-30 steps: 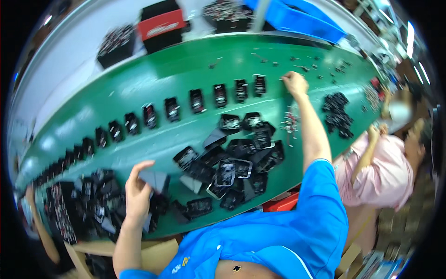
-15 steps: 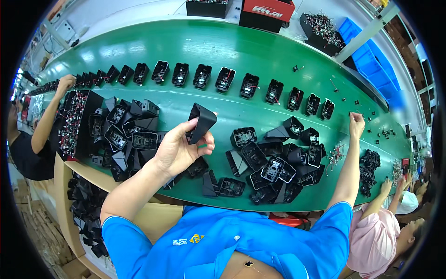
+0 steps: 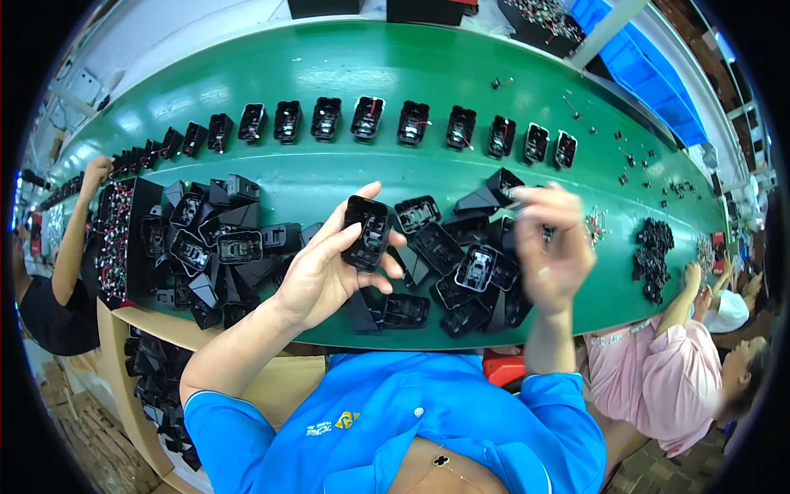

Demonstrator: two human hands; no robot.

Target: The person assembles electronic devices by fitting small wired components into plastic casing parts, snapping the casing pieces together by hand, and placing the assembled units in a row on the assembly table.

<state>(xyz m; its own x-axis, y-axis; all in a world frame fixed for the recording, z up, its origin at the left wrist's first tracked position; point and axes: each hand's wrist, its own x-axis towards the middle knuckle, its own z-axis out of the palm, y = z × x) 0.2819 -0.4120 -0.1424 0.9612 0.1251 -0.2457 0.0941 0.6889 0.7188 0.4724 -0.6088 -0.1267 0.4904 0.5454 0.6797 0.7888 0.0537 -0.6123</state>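
Note:
My left hand (image 3: 317,280) grips a black plastic housing (image 3: 365,235) by its sides, thumb on the near rim. The hollow inside of that housing faces up. Over the right part of a heap of similar black housings (image 3: 476,267) hovers my right hand (image 3: 555,251), smeared by motion. Its fingers are too blurred to show whether anything is in them. Beyond both hands, a long row of upright black housings (image 3: 327,119) curves across the green table (image 3: 329,70); red wires show in some of them.
More housings (image 3: 193,249) are heaped at left beside a box of small wired parts (image 3: 117,235). A co-worker's hand (image 3: 97,170) reaches the row's left end. Small black parts (image 3: 654,255) and people sit at right. A cardboard box (image 3: 109,346) stands near left.
My right hand has come back from the small parts at far right toward the heap. My left hand has tipped the housing so its hollow side shows. The whole view has shifted slightly.

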